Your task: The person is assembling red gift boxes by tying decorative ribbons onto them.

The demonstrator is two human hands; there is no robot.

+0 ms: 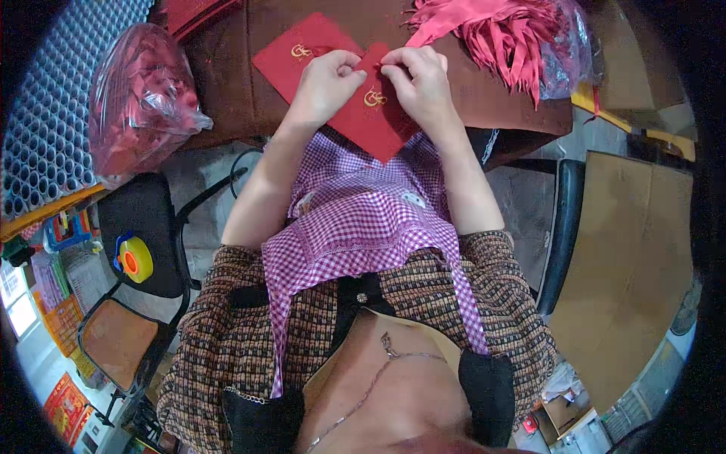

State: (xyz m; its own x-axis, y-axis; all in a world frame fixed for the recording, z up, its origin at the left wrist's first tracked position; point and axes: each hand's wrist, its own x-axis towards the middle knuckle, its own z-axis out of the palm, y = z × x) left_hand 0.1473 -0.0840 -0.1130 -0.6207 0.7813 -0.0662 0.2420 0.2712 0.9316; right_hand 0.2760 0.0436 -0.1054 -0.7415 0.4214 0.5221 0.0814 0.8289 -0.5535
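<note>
A flat red piece with a gold emblem [384,125], of card or stiff cloth, tilts over the table's near edge with one corner pointing at my lap. My left hand [327,85] is closed at its upper left edge, thumb against fingers. On the other side my right hand [420,85] pinches the upper right edge, thumb tip close to a small dark spot. Both hands meet near its top corner, and the fingers hide part of that edge. Behind my left hand lies a second red piece with the same gold emblem [291,47], partly covered.
Pink-red ribbons [503,38] lie heaped at the table's [234,83] far right, against clear plastic. A plastic bag of red items [144,102] stands at the left, beside a tray of tubes [53,106]. A tape roll [136,259] rests on a black chair [140,204]. Cardboard [616,265] stands right.
</note>
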